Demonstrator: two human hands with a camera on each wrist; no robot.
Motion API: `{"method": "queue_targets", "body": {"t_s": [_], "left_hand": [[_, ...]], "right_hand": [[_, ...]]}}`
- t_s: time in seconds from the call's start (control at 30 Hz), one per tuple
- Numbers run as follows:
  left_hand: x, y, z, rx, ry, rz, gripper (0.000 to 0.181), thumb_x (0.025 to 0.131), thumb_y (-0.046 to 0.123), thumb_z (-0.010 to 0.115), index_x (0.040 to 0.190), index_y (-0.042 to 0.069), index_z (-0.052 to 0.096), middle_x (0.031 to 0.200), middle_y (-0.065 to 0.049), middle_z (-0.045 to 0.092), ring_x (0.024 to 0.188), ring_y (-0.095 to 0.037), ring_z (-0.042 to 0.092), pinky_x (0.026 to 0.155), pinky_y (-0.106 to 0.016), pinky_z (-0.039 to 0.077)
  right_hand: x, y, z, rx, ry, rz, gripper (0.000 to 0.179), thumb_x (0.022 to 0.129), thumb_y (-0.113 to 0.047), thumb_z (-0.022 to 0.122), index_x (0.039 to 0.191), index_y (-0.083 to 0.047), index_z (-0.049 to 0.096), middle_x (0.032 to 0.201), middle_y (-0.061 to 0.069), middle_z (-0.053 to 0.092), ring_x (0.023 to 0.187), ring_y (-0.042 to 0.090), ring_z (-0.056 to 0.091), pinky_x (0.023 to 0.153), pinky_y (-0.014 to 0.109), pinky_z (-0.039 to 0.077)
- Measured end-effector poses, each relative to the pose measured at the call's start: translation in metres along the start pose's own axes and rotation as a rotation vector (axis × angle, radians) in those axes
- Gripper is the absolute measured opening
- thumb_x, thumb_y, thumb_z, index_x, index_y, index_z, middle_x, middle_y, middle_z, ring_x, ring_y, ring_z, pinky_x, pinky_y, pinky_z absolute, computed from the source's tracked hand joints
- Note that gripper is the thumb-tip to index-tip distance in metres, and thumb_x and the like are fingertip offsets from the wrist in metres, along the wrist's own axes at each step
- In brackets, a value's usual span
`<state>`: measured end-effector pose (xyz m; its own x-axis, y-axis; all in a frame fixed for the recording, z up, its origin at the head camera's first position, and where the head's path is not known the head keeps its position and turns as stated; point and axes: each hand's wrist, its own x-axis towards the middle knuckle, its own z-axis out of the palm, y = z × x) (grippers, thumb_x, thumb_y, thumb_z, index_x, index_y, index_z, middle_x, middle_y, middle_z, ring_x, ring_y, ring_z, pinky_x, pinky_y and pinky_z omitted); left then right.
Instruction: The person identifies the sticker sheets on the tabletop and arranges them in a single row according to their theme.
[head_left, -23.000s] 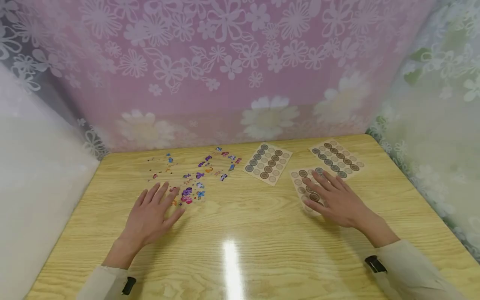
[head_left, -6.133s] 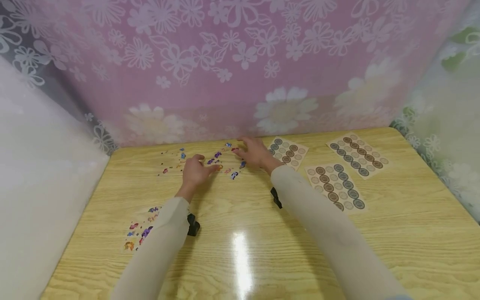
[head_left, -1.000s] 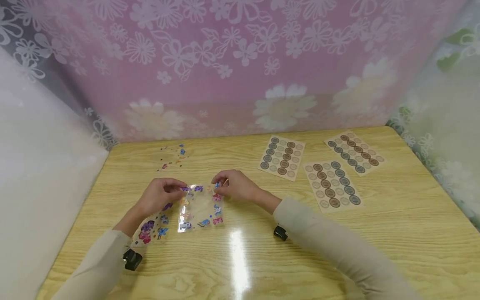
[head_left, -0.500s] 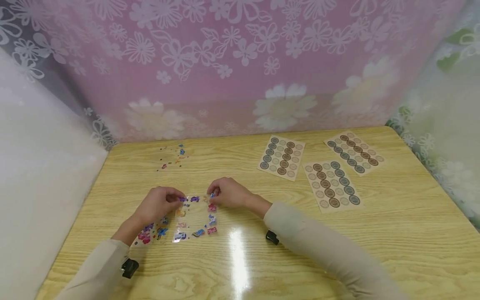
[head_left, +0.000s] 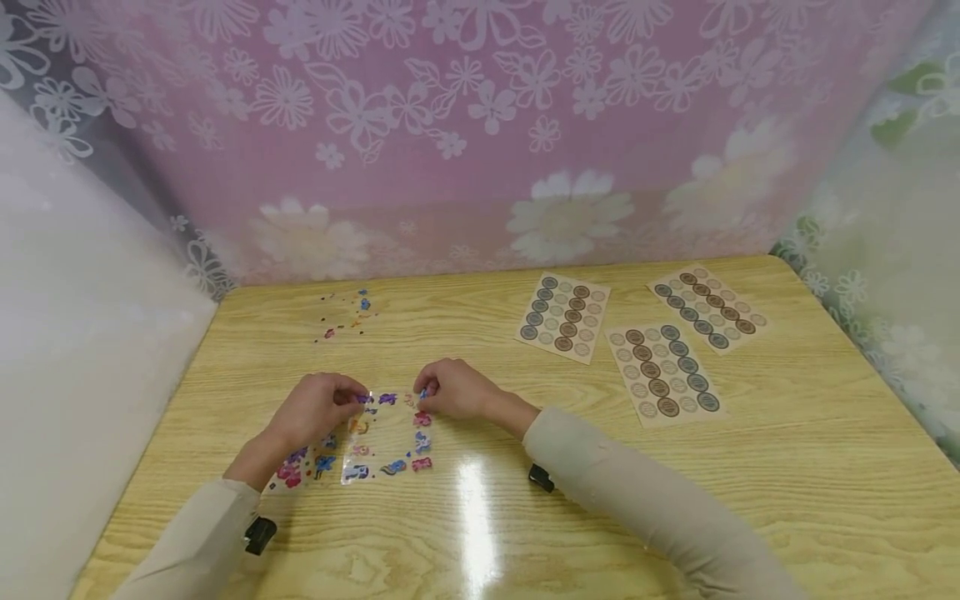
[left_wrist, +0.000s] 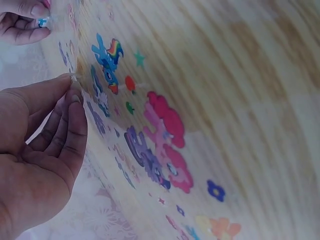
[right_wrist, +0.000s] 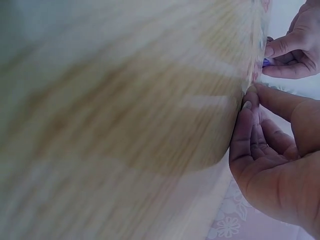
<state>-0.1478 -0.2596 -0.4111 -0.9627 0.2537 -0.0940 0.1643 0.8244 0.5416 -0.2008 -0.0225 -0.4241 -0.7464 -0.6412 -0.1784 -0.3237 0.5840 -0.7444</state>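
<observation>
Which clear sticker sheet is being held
The sheet with pictures around a blank middle: the left grip and right grip pinch its far corners. Another sheet, beside the left sleeve, and a third sheet farther back lie unheld.

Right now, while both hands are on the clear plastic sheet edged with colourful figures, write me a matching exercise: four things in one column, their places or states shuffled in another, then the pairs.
Things:
1. Clear plastic sheet edged with colourful figures
2. Left hand
3. Right hand
4. Three tan paper sheets with brown and grey circles

Places or states:
A. On the right side of the wooden table
B. Pinching a far right corner
C. Held between two hands
D. Pinching a far left corner

Pairs: 1-C, 2-D, 3-B, 4-A
</observation>
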Motion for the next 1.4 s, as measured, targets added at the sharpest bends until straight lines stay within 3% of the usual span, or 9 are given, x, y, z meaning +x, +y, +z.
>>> {"method": "queue_targets", "body": {"t_s": [0.8,1.23,1.4], "left_hand": [[-0.0014,-0.0042,-0.0017,-0.005,-0.024,-0.008,0.017,0.09,0.008,0.067,0.105,0.006,0.072,0.092,-0.001,0.067,0.078,-0.012,0.059,0.067,-0.034,0.05],[-0.0024,-0.0067,-0.0009,0.0,-0.026,0.021,0.017,0.09,0.007,0.066,0.105,0.007,0.072,0.09,0.001,0.064,0.075,-0.011,0.057,0.065,-0.033,0.048],[-0.0034,-0.0057,-0.0015,0.04,-0.01,0.025,0.016,0.089,0.008,0.067,0.104,0.007,0.072,0.088,0.001,0.06,0.075,-0.013,0.055,0.064,-0.033,0.047]], "right_hand": [[-0.0036,-0.0024,0.0019,-0.008,-0.006,-0.009,0.015,0.088,-0.013,0.07,0.101,-0.007,0.068,0.077,-0.005,0.06,0.069,0.008,0.052,0.066,0.023,0.043],[-0.0064,-0.0039,0.0026,-0.034,-0.009,-0.02,0.012,0.088,-0.013,0.071,0.098,-0.009,0.069,0.077,-0.005,0.06,0.068,0.008,0.053,0.065,0.022,0.044],[-0.0076,-0.0062,0.0051,-0.071,0.002,-0.017,0.014,0.089,-0.014,0.069,0.101,-0.007,0.068,0.081,-0.003,0.059,0.07,0.009,0.052,0.066,0.022,0.044]]}}
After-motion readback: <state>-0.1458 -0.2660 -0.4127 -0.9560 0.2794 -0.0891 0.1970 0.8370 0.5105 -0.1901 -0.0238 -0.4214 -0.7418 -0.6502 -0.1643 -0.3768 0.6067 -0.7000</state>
